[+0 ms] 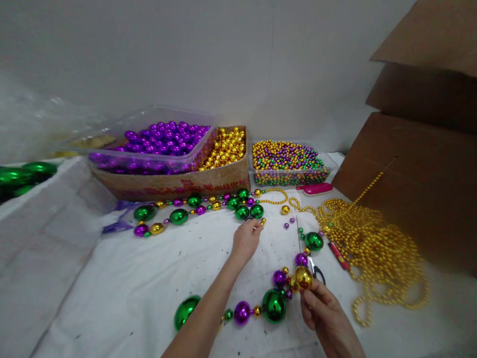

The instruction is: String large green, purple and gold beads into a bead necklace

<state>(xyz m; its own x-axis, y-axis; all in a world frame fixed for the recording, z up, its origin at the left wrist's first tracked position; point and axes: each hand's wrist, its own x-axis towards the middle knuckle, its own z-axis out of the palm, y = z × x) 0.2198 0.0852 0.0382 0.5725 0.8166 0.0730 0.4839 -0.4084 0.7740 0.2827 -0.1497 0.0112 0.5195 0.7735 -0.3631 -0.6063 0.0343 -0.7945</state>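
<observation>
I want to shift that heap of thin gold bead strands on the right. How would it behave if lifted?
The heap of thin gold bead strands would probably lift floppy, since it sprawls in loose loops over the white cloth. Its tangled layers would likely drag along together.

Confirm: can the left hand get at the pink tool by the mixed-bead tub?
Probably yes. The pink tool lies uncovered on the white cloth, ahead and right of the left hand. Only a thin gold bead strand lies flat between them; the right hand holds a gold ball well clear.
</observation>
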